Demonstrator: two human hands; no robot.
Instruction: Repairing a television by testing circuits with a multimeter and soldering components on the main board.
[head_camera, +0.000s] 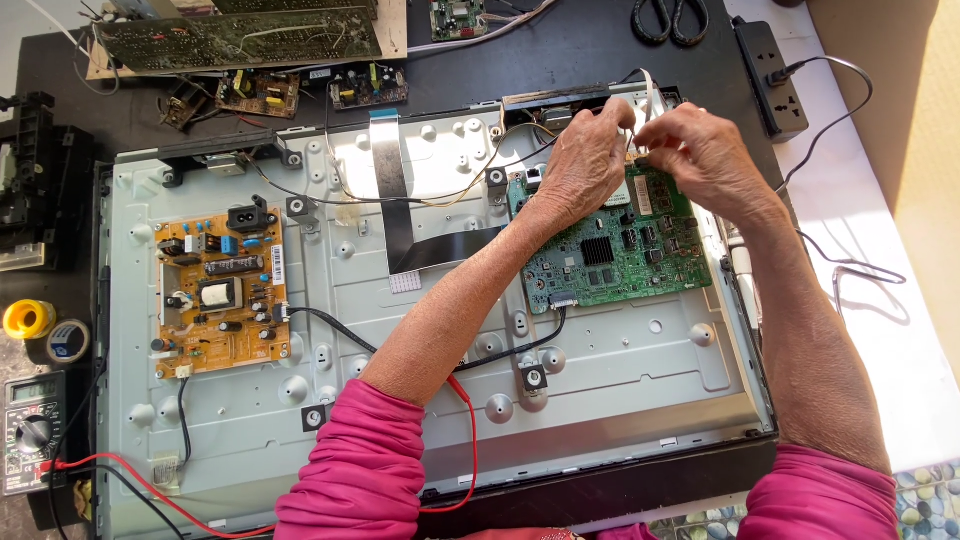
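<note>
Both hands, left hand (590, 160) and right hand (700, 150), pinching a half-hidden white ribbon cable (648, 95) above the green board (610, 250).

A green circuit board (615, 245), an orange-brown power board (218, 296), pink sleeves (365, 470), a red wire (468, 440), grey metal panel (600, 370).

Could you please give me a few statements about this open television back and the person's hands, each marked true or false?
1. Both hands work at the top edge of the green circuit board. True.
2. The left hand rests on the orange power board. False: that board lies far off, untouched.
3. A multimeter sits at the table's left edge. True.
4. The right hand holds the scissors. False: the scissors lie on the table above, and its fingers pinch something small at the board's edge.
5. The sleeves are blue. False: they are pink.
</note>
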